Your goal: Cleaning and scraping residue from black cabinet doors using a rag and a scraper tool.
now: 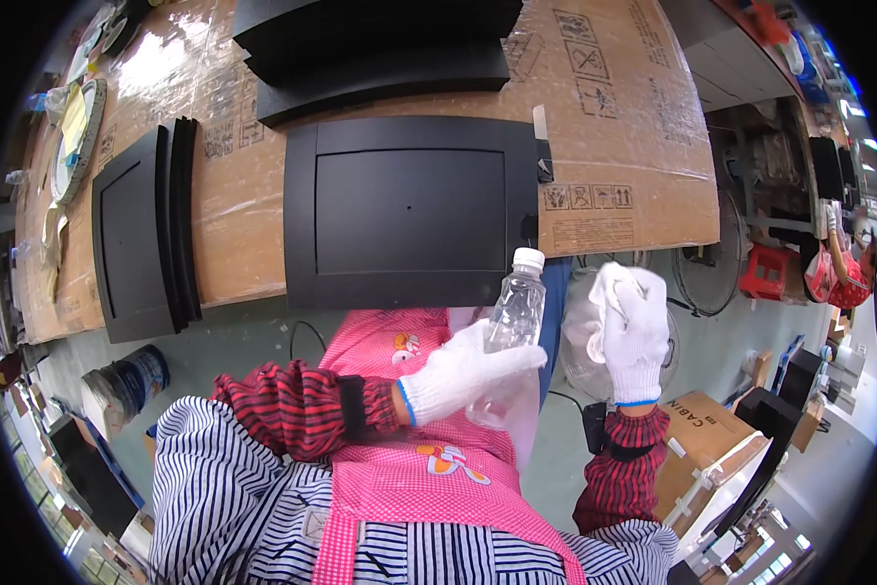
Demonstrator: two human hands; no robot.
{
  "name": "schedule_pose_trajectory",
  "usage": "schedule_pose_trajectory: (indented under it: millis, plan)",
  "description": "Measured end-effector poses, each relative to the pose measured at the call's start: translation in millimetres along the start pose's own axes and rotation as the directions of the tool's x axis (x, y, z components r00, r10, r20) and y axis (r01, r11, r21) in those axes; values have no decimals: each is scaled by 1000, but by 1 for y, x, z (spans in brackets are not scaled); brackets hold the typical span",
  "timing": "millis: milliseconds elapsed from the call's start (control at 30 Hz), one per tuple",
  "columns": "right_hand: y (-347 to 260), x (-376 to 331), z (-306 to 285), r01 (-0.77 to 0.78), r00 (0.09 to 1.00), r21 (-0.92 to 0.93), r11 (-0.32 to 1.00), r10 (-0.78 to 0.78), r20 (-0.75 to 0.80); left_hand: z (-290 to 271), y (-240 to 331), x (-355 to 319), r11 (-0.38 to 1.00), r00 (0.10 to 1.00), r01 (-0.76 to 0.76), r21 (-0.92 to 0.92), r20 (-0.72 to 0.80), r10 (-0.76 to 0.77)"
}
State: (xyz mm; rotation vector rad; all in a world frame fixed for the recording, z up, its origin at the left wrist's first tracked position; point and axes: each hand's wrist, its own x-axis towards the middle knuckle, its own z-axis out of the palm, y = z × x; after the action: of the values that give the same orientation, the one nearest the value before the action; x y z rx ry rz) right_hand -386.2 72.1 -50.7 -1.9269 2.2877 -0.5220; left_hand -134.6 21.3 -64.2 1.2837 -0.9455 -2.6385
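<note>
My left hand (467,375), in a white knit glove, grips a clear plastic bottle (516,307) with a white cap, held upright in front of my pink apron. My right hand (631,331), gloved the same way, is closed on a bunched white cloth (609,288) just right of the bottle, not touching it. A black flat panel (411,210) with a raised frame lies on the cardboard-covered table (614,127) directly beyond the bottle.
More black panels are stacked at the back (380,49) and stand at the left (141,234). Round plates (77,136) lie at the far left. A floor fan (711,268), a red stool (768,273) and a cardboard box (701,439) are at the right.
</note>
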Motion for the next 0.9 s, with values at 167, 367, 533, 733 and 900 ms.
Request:
schedule_pose_trajectory:
  millis: [167,367,533,733,900]
  plan:
    - [-53,45,6,71,991,91,993,-80,105,-11,6,-25,958,980,-122,258,-122,158]
    - [-70,72,56,327,939,-46,944,-319,132,-42,50,-79,810,968,-48,584,-173,183]
    - [-69,33,50,286,933,-140,948,-242,268,-110,67,-113,680,681,-397,616,-299,669]
    - [-79,64,59,243,963,-107,964,-227,145,-251,102,-82,288,48,-368,884,-291,956]
    - [-74,30,46,216,957,-32,976,-205,205,-317,85,-55,376,-44,-451,810,-441,896]
